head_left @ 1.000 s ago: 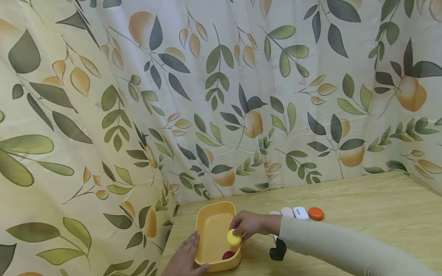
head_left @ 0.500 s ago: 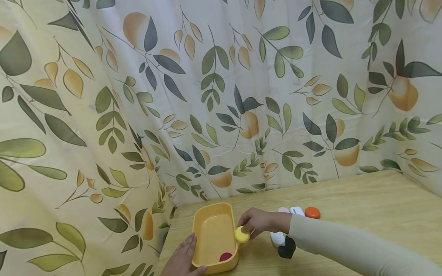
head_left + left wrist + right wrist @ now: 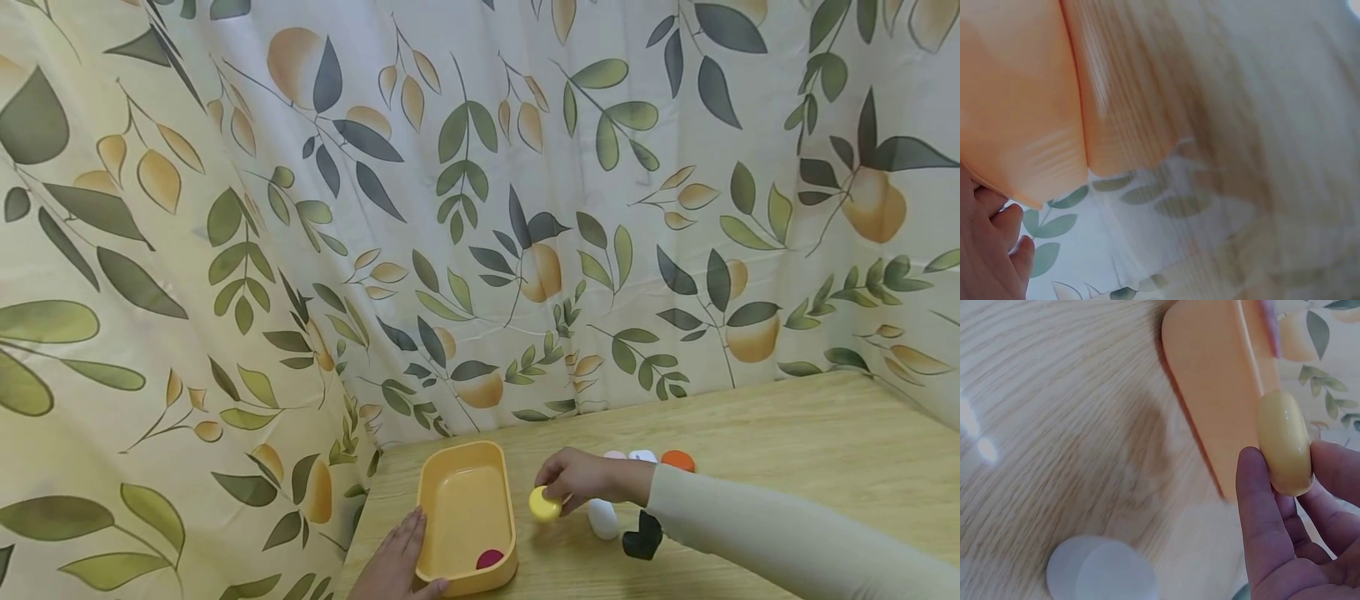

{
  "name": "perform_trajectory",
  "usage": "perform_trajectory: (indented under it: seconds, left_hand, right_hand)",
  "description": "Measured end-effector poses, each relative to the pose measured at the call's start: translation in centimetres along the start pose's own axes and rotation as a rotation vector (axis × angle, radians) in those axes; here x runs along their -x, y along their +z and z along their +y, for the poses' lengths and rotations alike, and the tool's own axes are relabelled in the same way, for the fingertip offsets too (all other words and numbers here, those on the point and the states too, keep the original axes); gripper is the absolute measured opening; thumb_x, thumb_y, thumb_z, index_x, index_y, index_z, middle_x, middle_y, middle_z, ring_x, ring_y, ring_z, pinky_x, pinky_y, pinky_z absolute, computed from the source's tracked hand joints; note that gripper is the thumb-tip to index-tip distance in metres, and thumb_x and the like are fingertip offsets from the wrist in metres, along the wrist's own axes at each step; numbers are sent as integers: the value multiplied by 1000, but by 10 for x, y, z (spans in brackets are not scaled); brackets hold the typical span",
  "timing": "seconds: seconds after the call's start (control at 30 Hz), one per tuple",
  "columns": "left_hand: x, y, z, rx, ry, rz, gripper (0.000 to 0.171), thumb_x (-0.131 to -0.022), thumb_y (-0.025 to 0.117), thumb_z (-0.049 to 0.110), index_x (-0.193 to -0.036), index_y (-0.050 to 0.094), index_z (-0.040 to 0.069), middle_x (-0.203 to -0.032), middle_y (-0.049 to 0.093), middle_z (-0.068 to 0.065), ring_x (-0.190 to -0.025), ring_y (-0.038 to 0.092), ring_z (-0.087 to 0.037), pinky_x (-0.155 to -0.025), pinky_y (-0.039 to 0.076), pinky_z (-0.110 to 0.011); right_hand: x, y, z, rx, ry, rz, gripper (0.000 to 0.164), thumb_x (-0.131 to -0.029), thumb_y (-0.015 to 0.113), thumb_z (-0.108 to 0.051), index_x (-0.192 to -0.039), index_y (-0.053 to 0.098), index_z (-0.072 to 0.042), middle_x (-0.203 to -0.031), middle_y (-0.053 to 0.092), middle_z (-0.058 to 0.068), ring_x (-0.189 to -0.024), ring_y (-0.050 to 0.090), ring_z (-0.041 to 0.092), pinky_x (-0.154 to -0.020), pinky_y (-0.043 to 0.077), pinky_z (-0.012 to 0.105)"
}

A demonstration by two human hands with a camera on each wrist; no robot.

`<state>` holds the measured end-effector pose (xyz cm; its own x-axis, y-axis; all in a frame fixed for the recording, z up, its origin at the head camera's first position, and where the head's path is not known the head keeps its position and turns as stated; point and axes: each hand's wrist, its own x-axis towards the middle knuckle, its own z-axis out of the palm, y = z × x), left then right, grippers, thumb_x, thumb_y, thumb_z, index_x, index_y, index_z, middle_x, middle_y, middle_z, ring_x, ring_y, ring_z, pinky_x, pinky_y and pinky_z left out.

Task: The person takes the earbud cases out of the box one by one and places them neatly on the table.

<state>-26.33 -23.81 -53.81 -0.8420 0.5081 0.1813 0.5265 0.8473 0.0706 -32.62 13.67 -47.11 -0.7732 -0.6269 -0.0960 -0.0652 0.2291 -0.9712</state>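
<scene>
My right hand (image 3: 576,475) pinches a small glossy yellow disc-shaped case (image 3: 545,505) between thumb and fingers, above the table to the right of the yellow-orange plastic bin (image 3: 467,512). Seen from the right wrist, the rounded yellow case (image 3: 1285,444) stands on edge in the fingertips. Against the bin's left side and near corner rests my left hand (image 3: 393,560), its fingers fairly straight and its thumb at the near rim. A dark red round piece (image 3: 491,559) lies inside the bin at its near end.
Right of the bin stand a white rounded piece (image 3: 603,518) and a black angular piece (image 3: 642,537). Behind the right forearm are an orange round case (image 3: 678,461), a white case (image 3: 642,456) and a pale pink piece (image 3: 615,455). A leaf-patterned curtain (image 3: 480,250) borders the table.
My right hand has carried the yellow case from over the bin's right rim out to the right, clear of the bin. My left hand keeps its place on the bin.
</scene>
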Motion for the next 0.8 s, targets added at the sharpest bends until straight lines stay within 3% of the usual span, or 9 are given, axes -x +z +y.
perform_trajectory:
  seconds: [0.8]
  left_hand:
    - [1,-2,2,13,-13,3,94,-92,45,67,-149,30,-5,-156,27,-17,-140,31,-32,-109,30,-53]
  right_hand:
    - [21,-16,19,-3,61,69,17,-92,59,2,-108,61,8,-94,62,13,-81,66,23,-73,58,43]
